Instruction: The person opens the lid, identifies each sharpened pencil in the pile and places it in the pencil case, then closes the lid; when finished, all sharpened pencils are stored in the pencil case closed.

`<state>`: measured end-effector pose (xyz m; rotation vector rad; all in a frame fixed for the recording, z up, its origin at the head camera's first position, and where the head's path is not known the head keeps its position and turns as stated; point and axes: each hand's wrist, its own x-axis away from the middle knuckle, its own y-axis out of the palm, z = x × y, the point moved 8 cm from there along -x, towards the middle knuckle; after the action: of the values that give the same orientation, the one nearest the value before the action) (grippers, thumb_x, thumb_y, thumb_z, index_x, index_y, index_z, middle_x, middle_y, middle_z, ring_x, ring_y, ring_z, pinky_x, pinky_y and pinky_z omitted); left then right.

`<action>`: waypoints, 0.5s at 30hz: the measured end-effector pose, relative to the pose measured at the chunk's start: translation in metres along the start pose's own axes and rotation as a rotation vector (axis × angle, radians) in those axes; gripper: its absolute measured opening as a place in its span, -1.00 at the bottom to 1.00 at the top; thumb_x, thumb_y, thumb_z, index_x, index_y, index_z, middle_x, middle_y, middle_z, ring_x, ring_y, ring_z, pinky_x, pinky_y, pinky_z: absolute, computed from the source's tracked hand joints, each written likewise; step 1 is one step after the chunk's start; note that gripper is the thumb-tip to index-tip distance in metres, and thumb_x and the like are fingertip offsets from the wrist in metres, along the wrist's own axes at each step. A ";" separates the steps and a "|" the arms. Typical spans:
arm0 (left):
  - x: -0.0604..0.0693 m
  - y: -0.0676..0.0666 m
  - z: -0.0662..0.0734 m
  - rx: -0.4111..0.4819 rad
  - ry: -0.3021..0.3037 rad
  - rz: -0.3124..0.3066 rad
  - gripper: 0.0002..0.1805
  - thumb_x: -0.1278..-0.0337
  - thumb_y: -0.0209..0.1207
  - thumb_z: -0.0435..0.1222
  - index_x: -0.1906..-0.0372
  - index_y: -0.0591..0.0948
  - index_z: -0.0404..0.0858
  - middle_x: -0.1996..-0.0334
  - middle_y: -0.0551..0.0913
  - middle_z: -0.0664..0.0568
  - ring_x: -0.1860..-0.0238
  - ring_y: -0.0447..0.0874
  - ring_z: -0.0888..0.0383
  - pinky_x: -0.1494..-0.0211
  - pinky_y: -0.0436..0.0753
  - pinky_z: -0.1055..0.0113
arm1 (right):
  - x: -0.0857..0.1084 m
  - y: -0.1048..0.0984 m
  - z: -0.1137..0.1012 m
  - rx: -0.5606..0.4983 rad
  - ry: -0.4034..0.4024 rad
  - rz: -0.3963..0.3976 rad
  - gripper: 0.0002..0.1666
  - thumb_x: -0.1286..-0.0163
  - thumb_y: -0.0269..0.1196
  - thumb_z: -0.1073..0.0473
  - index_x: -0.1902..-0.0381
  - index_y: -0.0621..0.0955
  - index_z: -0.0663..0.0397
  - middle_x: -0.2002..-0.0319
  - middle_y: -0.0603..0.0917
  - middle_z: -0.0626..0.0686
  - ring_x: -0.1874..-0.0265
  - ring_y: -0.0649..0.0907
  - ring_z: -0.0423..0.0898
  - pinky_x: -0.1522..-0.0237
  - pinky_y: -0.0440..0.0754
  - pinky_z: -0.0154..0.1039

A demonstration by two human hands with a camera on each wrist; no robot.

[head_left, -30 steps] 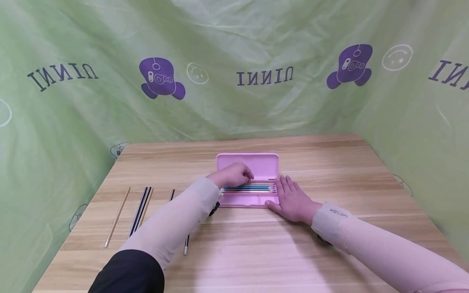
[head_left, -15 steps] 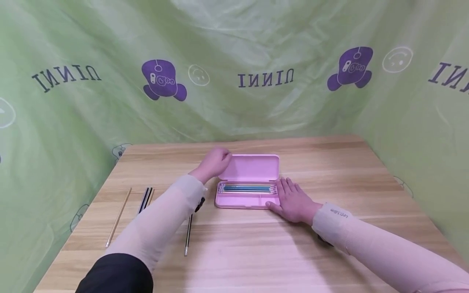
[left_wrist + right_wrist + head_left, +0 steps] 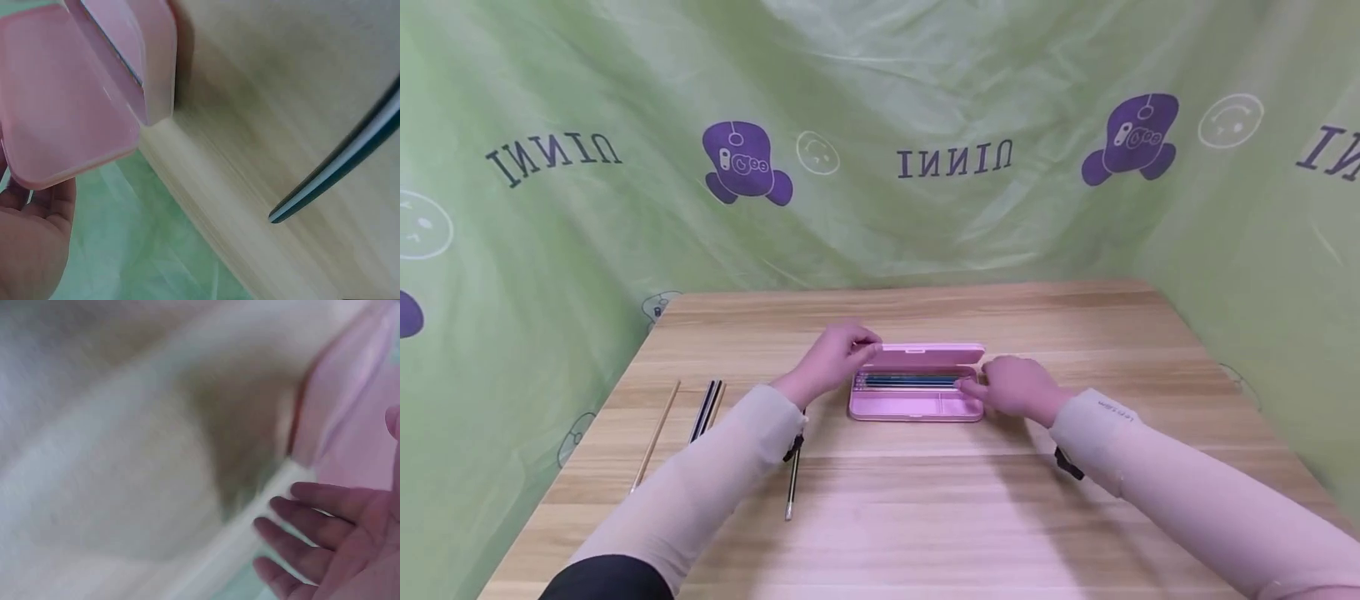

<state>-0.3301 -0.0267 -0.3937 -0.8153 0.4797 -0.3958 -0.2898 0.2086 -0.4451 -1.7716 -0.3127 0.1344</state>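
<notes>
A pink pencil case point(image 3: 895, 407) lies on the table with its lid point(image 3: 934, 356) tilted partway down over the back. Several pencils point(image 3: 910, 382) lie side by side in its rear compartment. My left hand point(image 3: 831, 360) grips the lid's left corner; in the left wrist view its fingers curl behind the lid point(image 3: 65, 100). At the case's right end is my right hand point(image 3: 1017, 386), thumb over the rim. In the right wrist view this right hand point(image 3: 340, 534) has its fingers spread and extended beside the case wall point(image 3: 340, 387), with nothing in its grasp.
Left of the case, a plain wooden pencil point(image 3: 657, 433), dark striped pencils point(image 3: 703, 410) and another dark pencil point(image 3: 793, 479) lie on the wooden table point(image 3: 910, 533). My left forearm partly covers them. Green printed fabric point(image 3: 955, 225) hangs behind and at both sides.
My left hand has left the pencils and taken the lid's corner, swinging the lid forward and down from upright. My right hand has lifted from lying flat beside the case.
</notes>
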 end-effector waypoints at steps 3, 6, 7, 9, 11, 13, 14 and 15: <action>0.011 0.009 0.005 -0.023 0.024 -0.013 -0.82 -0.38 0.29 -0.34 0.07 0.75 -0.36 0.11 0.75 -0.11 0.11 0.71 0.02 -0.04 0.71 0.15 | 0.000 -0.011 0.005 -0.065 0.005 0.029 -0.35 -0.43 0.28 -0.24 0.11 0.67 0.34 0.16 0.73 0.28 0.21 0.71 0.19 0.00 0.68 0.17; 0.019 0.019 0.008 -0.085 0.041 -0.034 -0.83 -0.33 0.33 -0.34 0.08 0.75 -0.34 0.10 0.74 -0.08 0.09 0.69 0.02 -0.08 0.69 0.14 | 0.005 -0.016 0.008 -0.100 -0.019 0.081 -0.22 -0.35 0.38 -0.18 -0.16 0.57 0.44 -0.07 0.67 0.39 -0.02 0.67 0.31 -0.14 0.61 0.23; 0.021 0.022 0.009 -0.112 0.056 -0.037 -0.83 -0.32 0.33 -0.35 0.08 0.75 -0.34 0.10 0.73 -0.09 0.06 0.69 0.00 -0.12 0.68 0.12 | 0.006 -0.018 0.008 -0.102 -0.038 0.107 -0.15 -0.33 0.40 -0.17 -0.27 0.52 0.44 -0.17 0.61 0.41 -0.12 0.62 0.35 -0.22 0.56 0.26; 0.023 0.027 0.012 -0.179 0.087 -0.041 -0.83 -0.30 0.34 -0.37 0.07 0.74 -0.33 0.08 0.72 -0.10 0.00 0.67 -0.04 -0.20 0.64 0.08 | 0.007 -0.019 0.005 -0.112 -0.085 0.136 -0.11 -0.33 0.42 -0.15 -0.37 0.47 0.39 -0.27 0.55 0.41 -0.23 0.55 0.38 -0.29 0.48 0.29; 0.024 0.031 0.012 -0.242 0.118 -0.039 -0.83 -0.29 0.34 -0.39 0.07 0.74 -0.33 0.07 0.73 -0.11 -0.04 0.65 -0.07 -0.25 0.61 0.06 | 0.006 -0.019 -0.002 -0.101 -0.161 0.152 -0.23 -0.37 0.41 -0.09 -0.33 0.52 0.31 -0.27 0.56 0.37 -0.26 0.54 0.36 -0.32 0.45 0.28; 0.023 0.034 0.009 -0.286 0.123 -0.042 -0.84 -0.29 0.32 -0.42 0.08 0.75 -0.33 0.06 0.72 -0.12 -0.05 0.65 -0.09 -0.26 0.60 0.05 | 0.003 -0.016 -0.010 -0.070 -0.235 0.162 -0.40 -0.42 0.38 -0.02 -0.24 0.60 0.26 -0.22 0.61 0.32 -0.24 0.57 0.32 -0.32 0.47 0.24; 0.023 0.035 0.008 -0.305 0.123 -0.041 -0.85 -0.29 0.31 -0.43 0.09 0.75 -0.33 0.07 0.72 -0.12 -0.05 0.64 -0.09 -0.26 0.60 0.05 | 0.002 -0.015 -0.013 -0.050 -0.271 0.170 -0.50 -0.44 0.36 0.02 -0.17 0.64 0.25 -0.17 0.64 0.29 -0.21 0.59 0.30 -0.30 0.50 0.22; 0.022 0.037 0.006 -0.321 0.119 -0.041 -0.86 -0.29 0.30 -0.44 0.10 0.75 -0.33 0.07 0.72 -0.12 -0.05 0.64 -0.10 -0.26 0.59 0.05 | 0.001 -0.013 -0.015 -0.031 -0.297 0.181 -0.59 -0.45 0.35 0.06 -0.09 0.67 0.24 -0.12 0.67 0.27 -0.17 0.62 0.28 -0.27 0.53 0.19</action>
<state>-0.3028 -0.0111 -0.4242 -1.1171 0.6487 -0.4127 -0.2866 0.1969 -0.4289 -1.8092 -0.3681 0.5284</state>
